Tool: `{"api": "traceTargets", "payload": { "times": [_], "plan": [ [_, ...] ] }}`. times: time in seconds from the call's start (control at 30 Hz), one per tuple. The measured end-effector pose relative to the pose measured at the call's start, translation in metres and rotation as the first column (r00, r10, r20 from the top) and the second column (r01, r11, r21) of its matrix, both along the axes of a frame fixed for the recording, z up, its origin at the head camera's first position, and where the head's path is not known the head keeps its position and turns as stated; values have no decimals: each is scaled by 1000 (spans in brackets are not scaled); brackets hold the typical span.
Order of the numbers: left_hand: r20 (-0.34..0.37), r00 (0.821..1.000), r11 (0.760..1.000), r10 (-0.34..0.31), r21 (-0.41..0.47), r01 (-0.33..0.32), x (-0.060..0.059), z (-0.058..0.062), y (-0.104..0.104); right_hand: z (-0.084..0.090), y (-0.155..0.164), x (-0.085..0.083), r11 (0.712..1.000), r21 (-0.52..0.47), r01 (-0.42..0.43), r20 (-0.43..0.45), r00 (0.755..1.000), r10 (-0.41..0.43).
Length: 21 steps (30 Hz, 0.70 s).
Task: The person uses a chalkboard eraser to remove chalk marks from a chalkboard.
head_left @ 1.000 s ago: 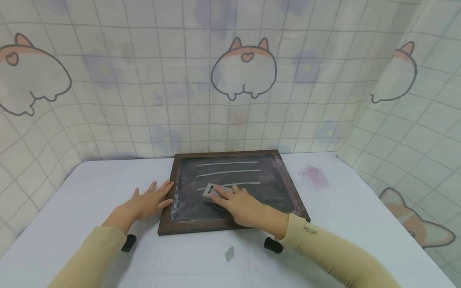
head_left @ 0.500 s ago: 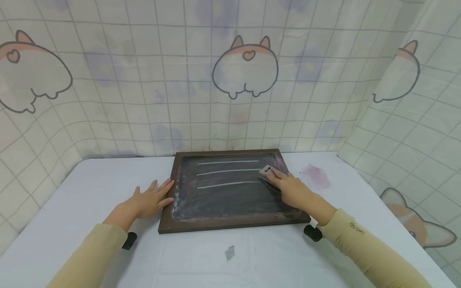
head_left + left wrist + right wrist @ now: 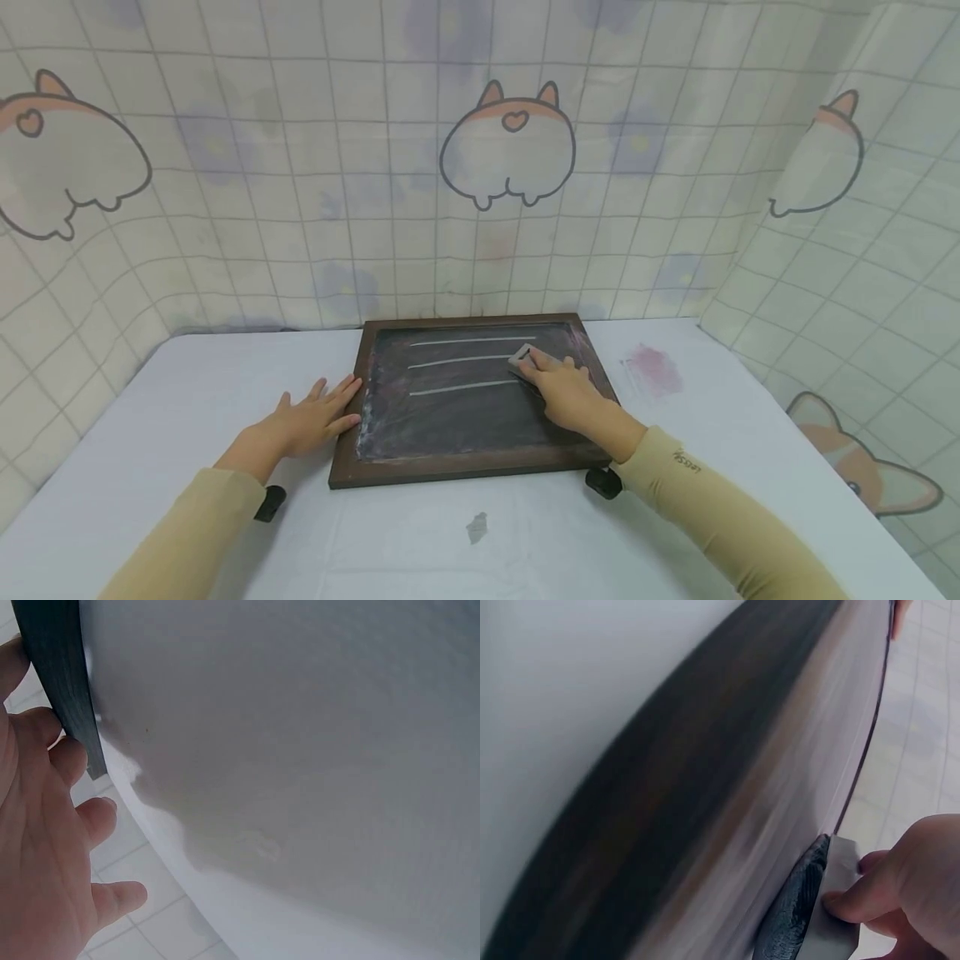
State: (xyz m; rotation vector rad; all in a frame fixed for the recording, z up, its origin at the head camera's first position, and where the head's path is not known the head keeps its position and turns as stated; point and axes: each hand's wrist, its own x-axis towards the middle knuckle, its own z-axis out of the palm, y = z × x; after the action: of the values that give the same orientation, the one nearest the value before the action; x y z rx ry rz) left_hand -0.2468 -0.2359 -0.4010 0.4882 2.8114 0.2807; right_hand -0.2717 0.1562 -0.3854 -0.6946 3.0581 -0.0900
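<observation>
A framed blackboard lies on the table with three white chalk lines across its upper half. My right hand grips a grey board eraser over the right ends of the lower two lines. In the right wrist view the thumb and fingers pinch the eraser's pale back, and its dark felt faces the board. My left hand rests with spread fingers on the board's left frame edge. The left wrist view has those fingertips against the dark frame.
The table wears a white cloth with a pink smudge to the right of the board and a grey patch in front. A tiled-pattern curtain with cartoon animals stands behind and at both sides.
My right hand has swept the eraser from the board's lower middle to its right side, then a little back left. The left hand stays put on the frame.
</observation>
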Motion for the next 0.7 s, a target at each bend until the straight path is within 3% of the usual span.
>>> {"api": "traceTargets", "payload": {
  "times": [0.4,0.7],
  "plan": [
    [14,1000,1000,16,10,-16,0,2,0,4,-81,-2,993,91,-72,20,997,71],
    [13,1000,1000,18,-25,-18,-1,3,2,1,-141,19,965,165,-205,-25,977,212]
  ]
}}
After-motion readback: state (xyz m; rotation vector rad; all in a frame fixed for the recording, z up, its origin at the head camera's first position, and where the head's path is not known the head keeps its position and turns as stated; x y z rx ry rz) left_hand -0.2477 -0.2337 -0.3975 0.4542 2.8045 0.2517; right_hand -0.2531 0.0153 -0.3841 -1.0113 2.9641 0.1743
